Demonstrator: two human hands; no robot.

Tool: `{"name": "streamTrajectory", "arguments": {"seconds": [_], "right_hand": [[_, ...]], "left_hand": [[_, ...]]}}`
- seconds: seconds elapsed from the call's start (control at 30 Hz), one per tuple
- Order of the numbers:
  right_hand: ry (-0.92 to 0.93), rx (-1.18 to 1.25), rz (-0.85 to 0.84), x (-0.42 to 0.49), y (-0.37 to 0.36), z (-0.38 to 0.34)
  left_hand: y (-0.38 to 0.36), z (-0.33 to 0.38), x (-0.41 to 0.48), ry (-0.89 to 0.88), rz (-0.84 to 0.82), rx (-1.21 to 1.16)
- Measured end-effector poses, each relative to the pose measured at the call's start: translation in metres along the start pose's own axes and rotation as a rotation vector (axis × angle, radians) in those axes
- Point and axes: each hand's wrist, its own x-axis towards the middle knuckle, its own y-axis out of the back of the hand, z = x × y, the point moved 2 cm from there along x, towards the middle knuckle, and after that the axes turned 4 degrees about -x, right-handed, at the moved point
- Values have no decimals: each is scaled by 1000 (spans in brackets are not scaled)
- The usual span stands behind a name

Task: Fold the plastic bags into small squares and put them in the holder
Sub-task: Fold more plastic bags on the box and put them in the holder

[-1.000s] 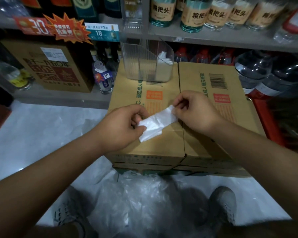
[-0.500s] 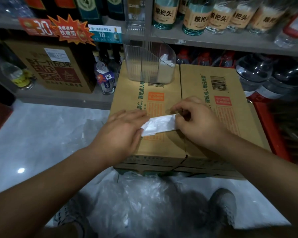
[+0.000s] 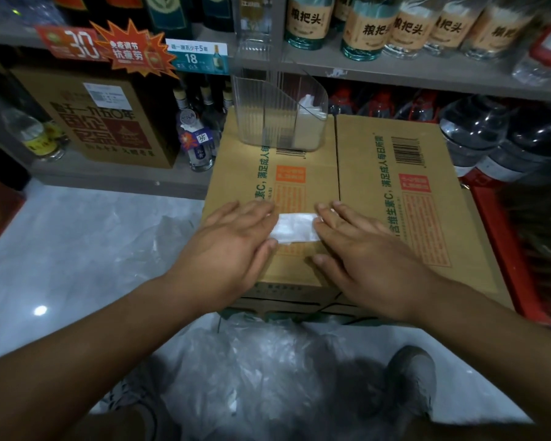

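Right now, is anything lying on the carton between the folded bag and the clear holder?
Nothing visible. The folded bag lies flat under the left hand and right hand, which press its ends. Only bare carton top stretches from it to the holder at the far edge.

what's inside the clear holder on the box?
White folded plastic shows at the top of the right section of the holder. Its ribbed wall blurs everything lower, so the count and the left section's contents cannot be told.
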Motion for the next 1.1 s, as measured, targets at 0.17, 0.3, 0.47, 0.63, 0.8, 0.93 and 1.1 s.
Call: {"name": "streamTrajectory", "arguments": {"seconds": [0.17,0.3,0.47,0.63,0.8,0.93,1.1], "right_hand": [[35,21,-40,-1,-1,11],[30,90,-13,2,2,19],[-26,193,103,7,9,22],[143,236,298,0,9,-4],[231,279,232,-3,-5,-20],[241,261,248,-1,-5,-23],[292,216,290,2,-10,-29]], "left_hand": [[-9,-2,-9,-36,-248,138],[-4,-1,-14,-35,-159,37],[8,-6,-17,-89,-10,-70],[11,-6,-23,-108,-11,-140],[9,-2,-23,-101,22,-176],[8,-1,-23,-37,54,-252],[10,0,-23,-16,77,-332]]}}
